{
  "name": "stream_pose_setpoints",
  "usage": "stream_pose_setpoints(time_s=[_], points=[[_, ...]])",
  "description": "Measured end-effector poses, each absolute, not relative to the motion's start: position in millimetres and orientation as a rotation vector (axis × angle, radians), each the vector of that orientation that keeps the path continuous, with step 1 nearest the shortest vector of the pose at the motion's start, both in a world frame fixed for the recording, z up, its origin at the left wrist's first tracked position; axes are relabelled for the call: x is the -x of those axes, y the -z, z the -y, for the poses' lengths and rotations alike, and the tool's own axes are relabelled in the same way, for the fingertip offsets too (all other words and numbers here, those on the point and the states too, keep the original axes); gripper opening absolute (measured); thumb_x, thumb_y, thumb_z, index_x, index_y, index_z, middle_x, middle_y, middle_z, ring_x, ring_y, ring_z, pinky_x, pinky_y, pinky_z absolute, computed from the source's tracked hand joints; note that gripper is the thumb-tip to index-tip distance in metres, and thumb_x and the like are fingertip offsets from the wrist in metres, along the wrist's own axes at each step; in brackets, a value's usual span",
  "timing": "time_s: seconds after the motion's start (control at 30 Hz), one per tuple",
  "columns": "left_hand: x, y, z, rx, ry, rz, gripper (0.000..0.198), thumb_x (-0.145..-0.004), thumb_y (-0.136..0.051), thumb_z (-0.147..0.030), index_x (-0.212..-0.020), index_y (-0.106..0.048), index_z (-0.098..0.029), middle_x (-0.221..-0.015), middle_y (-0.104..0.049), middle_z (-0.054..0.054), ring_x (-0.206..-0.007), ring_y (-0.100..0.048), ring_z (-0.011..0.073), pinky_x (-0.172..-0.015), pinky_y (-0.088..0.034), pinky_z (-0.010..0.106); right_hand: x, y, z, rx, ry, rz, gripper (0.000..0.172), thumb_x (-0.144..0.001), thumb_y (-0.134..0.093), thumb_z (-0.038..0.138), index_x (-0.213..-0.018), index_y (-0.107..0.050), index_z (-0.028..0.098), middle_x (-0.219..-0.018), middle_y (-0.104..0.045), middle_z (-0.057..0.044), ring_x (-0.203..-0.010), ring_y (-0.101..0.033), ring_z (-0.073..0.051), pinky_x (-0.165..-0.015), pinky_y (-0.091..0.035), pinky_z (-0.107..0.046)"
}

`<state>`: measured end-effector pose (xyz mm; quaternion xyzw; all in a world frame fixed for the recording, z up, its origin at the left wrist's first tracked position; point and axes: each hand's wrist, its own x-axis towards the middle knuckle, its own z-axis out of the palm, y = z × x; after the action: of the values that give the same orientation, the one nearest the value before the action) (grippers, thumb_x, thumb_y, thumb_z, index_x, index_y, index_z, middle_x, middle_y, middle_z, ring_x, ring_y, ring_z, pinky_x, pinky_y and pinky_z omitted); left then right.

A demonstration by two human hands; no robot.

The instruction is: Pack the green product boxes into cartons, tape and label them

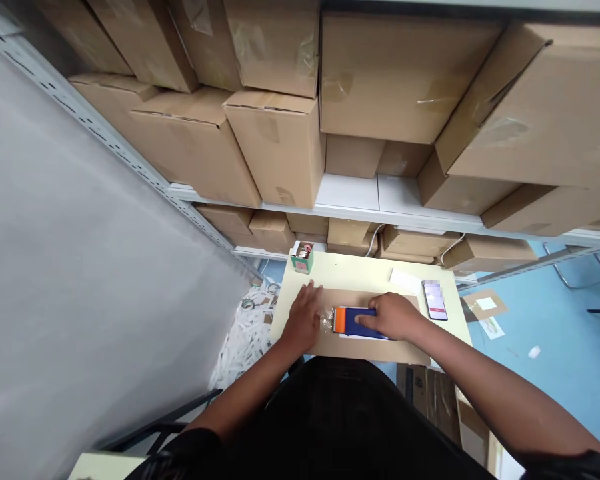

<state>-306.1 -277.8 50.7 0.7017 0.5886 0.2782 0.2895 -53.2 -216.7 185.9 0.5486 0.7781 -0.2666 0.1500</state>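
Observation:
A flat brown cardboard box (410,350) lies on a small pale table (360,267). My left hand (304,315) rests flat on the box's left part, fingers stretched out. My right hand (391,315) is closed over a blue tape dispenser (353,321) with an orange end, pressed against the top of the box. Shiny clear tape shows just left of the orange end, between my two hands.
A phone (435,300) with a lit screen and a white slip (404,279) lie at the table's right rear. A small green box (303,257) stands at its left rear corner. Shelves of cardboard boxes (280,140) rise behind. White scraps (245,333) litter the floor left.

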Motion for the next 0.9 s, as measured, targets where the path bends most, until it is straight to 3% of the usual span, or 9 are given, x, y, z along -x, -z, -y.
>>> stream_pose_setpoints(time_s=[0.1, 0.37, 0.7, 0.9], points=[[299.7, -60.0, 272.4, -2.091, -0.629, -1.507, 0.056, -0.096, -0.049, -0.022, -0.151, -0.053, -0.027, -0.169, -0.032, 0.003, -0.160, -0.011, 0.0342, -0.126, -0.020, 0.062, 58.9, -182.6, 219.8, -1.557, 0.716, -2.237, 0.056, -0.089, -0.055, 0.073, -0.089, -0.078, 0.022, -0.093, -0.078, -0.013, -0.087, -0.071, -0.028, -0.066, -0.039, -0.032], [295.5, -66.2, 271.6, -2.178, -0.489, -1.573, 0.058, -0.100, -0.044, -0.024, -0.158, -0.045, -0.032, -0.169, -0.032, 0.003, -0.159, -0.013, 0.0386, -0.123, -0.015, 0.067, 52.5, -187.3, 218.7, -1.545, 0.748, -2.199, 0.065, -0.087, -0.049, 0.080, -0.093, -0.079, 0.022, -0.096, -0.078, -0.013, -0.087, -0.070, -0.028, -0.066, -0.041, -0.031], [295.8, -61.4, 267.8, -2.302, -0.403, -1.605, 0.059, -0.101, -0.042, -0.027, -0.160, -0.042, -0.030, -0.169, -0.031, 0.003, -0.159, -0.014, 0.0357, -0.125, -0.019, 0.062, -77.5, -192.4, 219.0, -1.739, 0.844, -2.135, 0.059, -0.082, -0.056, 0.077, -0.070, -0.070, 0.021, -0.066, -0.067, -0.005, -0.066, -0.061, -0.021, -0.059, -0.034, -0.029], [294.3, -59.6, 268.2, -2.319, -0.381, -1.637, 0.057, -0.103, -0.038, -0.031, -0.160, -0.041, -0.030, -0.170, -0.030, 0.002, -0.159, -0.015, 0.0358, -0.124, -0.023, 0.060, -183.1, -184.1, 232.2, -1.864, 1.080, -2.022, 0.059, -0.078, -0.059, 0.078, -0.070, -0.070, 0.020, -0.065, -0.068, -0.004, -0.063, -0.061, -0.021, -0.060, -0.037, -0.031]])
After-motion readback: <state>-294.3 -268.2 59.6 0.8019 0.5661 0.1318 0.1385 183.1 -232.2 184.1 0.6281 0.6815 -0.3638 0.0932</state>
